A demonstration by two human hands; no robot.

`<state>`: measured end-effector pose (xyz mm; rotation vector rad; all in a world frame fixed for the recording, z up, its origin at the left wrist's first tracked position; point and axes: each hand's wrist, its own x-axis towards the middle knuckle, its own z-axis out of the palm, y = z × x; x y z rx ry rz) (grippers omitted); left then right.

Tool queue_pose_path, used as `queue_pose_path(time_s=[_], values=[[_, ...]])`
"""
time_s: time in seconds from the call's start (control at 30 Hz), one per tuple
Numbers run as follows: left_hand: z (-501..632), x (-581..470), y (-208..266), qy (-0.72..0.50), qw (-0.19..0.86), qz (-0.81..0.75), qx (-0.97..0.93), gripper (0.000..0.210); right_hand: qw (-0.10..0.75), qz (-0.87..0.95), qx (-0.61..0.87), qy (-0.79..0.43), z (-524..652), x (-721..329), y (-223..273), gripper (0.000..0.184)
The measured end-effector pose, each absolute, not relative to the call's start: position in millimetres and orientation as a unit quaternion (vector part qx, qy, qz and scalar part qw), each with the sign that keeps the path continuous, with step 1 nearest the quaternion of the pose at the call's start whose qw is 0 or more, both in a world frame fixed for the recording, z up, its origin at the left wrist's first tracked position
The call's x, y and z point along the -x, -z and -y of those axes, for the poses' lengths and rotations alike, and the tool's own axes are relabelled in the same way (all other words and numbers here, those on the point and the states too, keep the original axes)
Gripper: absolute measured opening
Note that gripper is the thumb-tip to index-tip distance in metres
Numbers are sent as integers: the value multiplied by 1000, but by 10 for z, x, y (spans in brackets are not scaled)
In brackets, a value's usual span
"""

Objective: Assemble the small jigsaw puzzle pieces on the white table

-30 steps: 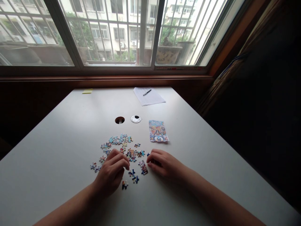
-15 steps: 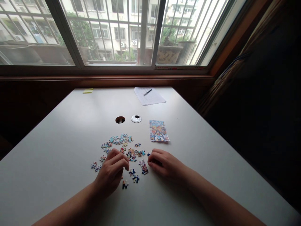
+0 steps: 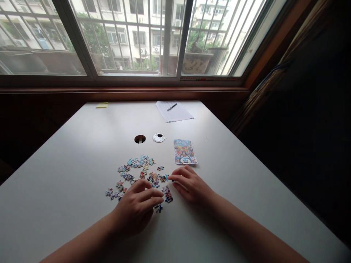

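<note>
Jigsaw puzzle pieces (image 3: 141,160) lie loosely spread on the white table in front of me. My left hand (image 3: 142,204) hovers over the near pieces, its fingers partly stretched toward a small joined puzzle section (image 3: 167,194). Its thumb is hidden, and I see nothing held in it. My right hand (image 3: 190,184) rests to the right of the pieces with its fingers apart. Its index fingertip is at a blue puzzle piece (image 3: 166,178) beside the colourful central cluster (image 3: 153,178). Under the left hand a dark blue piece (image 3: 158,208) partly shows.
A colourful picture sheet (image 3: 185,152) lies beyond my right hand. Farther back are a cable hole (image 3: 140,139), its round metal cover (image 3: 158,137), a paper sheet (image 3: 178,116) with a pen (image 3: 172,107), and yellow sticky notes (image 3: 102,105). A barred window stands behind the table.
My left hand has moved right and a little nearer, now covering several near pieces. The fingers of my right hand have uncurled and reached up and left to the blue piece.
</note>
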<state>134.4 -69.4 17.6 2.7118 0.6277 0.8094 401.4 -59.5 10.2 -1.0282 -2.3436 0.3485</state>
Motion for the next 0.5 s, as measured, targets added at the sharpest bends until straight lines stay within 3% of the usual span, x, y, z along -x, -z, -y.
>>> queue_pose_path(time_s=[0.17,0.5], values=[[705,-1354,-129,-223,57,-195,-953,49,240,893,370,-93,596,-3957,-101,38],[674,-1391,-102,-213,15,-178,-961,33,190,905,368,-93,634,-3980,-76,46]])
